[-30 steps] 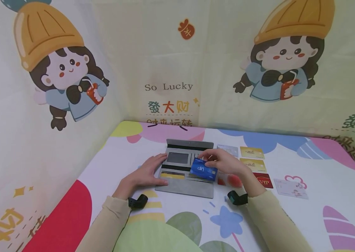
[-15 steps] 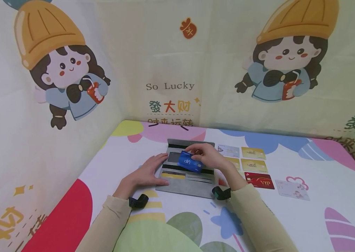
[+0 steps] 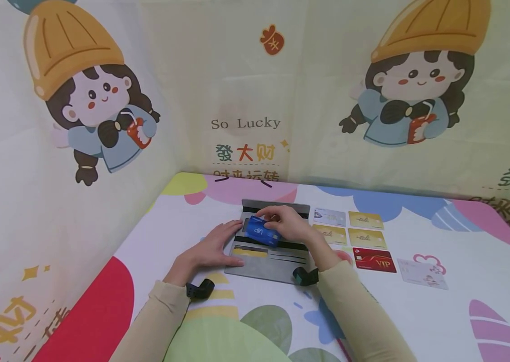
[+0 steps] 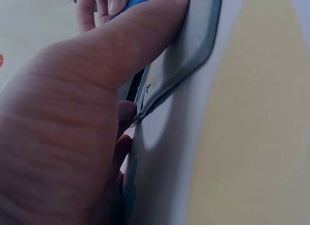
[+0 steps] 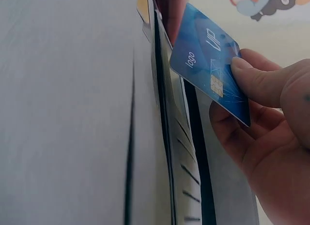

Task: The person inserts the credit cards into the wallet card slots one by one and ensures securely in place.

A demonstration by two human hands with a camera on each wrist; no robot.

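Note:
A grey wallet (image 3: 264, 269) lies spread open on the table, with a yellow card (image 3: 251, 252) partly showing in a left slot. My right hand (image 3: 288, 223) pinches a blue VIP card (image 3: 258, 230) between thumb and fingers, tilted above the wallet's clear window. In the right wrist view, the blue card's chip (image 5: 216, 86) and lettering face the camera, and the card is apart from the slots. My left hand (image 3: 211, 249) rests along the wallet's left edge, its thumb (image 4: 145, 29) lying on the lower flap and its fingers stretched along the side.
Right of the wallet lie a silvery card (image 3: 329, 216), several gold cards (image 3: 366, 220), a red VIP card (image 3: 375, 260) and a pale card (image 3: 423, 274). A card with a red pattern (image 3: 344, 256) is partly behind my right forearm. Printed cloth walls (image 3: 255, 100) stand behind and left.
My right hand has carried the blue card leftward, from the wallet's right-hand slots to above the clear window. My left hand stays on the wallet's edge.

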